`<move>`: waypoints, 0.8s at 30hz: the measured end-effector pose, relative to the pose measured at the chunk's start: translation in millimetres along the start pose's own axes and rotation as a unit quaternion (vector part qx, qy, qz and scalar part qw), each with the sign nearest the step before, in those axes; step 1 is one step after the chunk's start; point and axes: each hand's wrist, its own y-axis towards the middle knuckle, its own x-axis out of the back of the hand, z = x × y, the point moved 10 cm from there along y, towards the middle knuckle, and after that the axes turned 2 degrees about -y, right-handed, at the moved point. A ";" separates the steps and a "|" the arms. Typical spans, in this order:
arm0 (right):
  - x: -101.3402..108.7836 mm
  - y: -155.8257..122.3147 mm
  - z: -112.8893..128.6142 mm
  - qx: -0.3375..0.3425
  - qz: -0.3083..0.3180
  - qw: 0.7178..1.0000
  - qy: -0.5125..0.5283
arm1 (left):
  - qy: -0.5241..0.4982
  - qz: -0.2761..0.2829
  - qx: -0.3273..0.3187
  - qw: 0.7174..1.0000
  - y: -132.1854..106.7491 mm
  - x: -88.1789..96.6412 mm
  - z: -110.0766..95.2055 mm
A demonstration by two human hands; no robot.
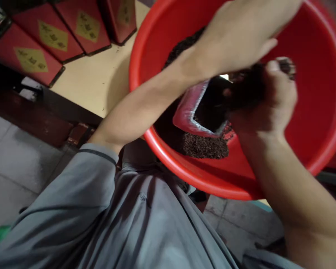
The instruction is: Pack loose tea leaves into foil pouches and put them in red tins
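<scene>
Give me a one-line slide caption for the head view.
Right hand drops dark loose leaves into a red pouch held by the left hand over a red basin.

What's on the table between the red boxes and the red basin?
Nothing: in the head view the table is bare between the red boxes and the red basin, apart from the basin's shadow.
</scene>
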 end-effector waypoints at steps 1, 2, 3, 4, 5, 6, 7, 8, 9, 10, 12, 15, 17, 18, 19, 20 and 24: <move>-2.9 -4.5 2.5 -0.002 0.000 0.999 0.040 | 0.034 -0.026 -0.061 0.997 0.5 5.4 -10.4; -3.7 -9.5 6.6 0.000 -0.001 0.997 0.079 | 0.059 -0.039 -0.111 0.991 0.3 7.0 -18.9; -3.0 -14.6 12.4 0.006 -0.001 0.993 0.118 | 0.072 -0.053 -0.142 0.986 0.1 8.6 -24.4; -1.1 -19.4 20.3 0.015 0.000 0.987 0.158 | 0.079 -0.049 -0.156 0.983 0.4 7.4 -27.2; 2.0 -23.2 30.1 0.029 0.002 0.979 0.201 | 0.081 -0.046 -0.159 0.983 0.4 7.4 -28.9; 6.7 -25.7 41.4 0.048 0.003 0.967 0.250 | 0.079 -0.046 -0.156 0.983 -0.5 8.9 -30.3; 12.2 -26.4 52.6 0.067 0.009 0.952 0.300 | 0.076 -0.043 -0.157 0.984 -2.7 10.5 -33.1; 18.1 -25.1 62.1 0.084 0.019 0.936 0.342 | 0.073 -0.045 -0.160 0.983 -6.3 13.3 -37.0; 24.1 -21.6 68.5 0.096 0.033 0.922 0.372 | 0.072 -0.046 -0.165 0.982 -10.7 15.5 -41.5; 30.2 -15.8 70.1 0.099 0.047 0.915 0.388 | 0.078 -0.036 -0.171 0.982 -15.3 14.4 -46.0; 44.2 2.2 55.3 0.082 0.053 0.925 0.368 | 0.109 0.032 -0.183 0.977 -24.8 -1.9 -54.0; 68.6 34.4 -0.8 0.035 -0.018 0.977 0.212 | 0.194 0.193 -0.220 0.937 -44.3 -48.1 -60.8; 63.1 49.1 -37.3 0.013 -0.012 1.000 0.015 | 0.259 0.214 -0.226 0.914 -50.0 -63.0 -60.8; 47.2 52.6 -54.7 -0.001 0.037 0.996 -0.085 | 0.288 0.196 -0.217 0.912 -48.8 -63.6 -59.7; 27.1 52.0 -72.4 -0.022 0.100 0.980 -0.172 | 0.314 0.172 -0.202 0.911 -46.7 -61.4 -58.3; 5.5 47.3 -88.0 -0.043 0.167 0.955 -0.240 | 0.336 0.151 -0.189 0.910 -45.2 -58.4 -57.2; -53.8 21.6 -105.5 -0.078 0.301 0.881 -0.357 | 0.374 0.108 -0.198 0.900 -46.9 -50.5 -62.5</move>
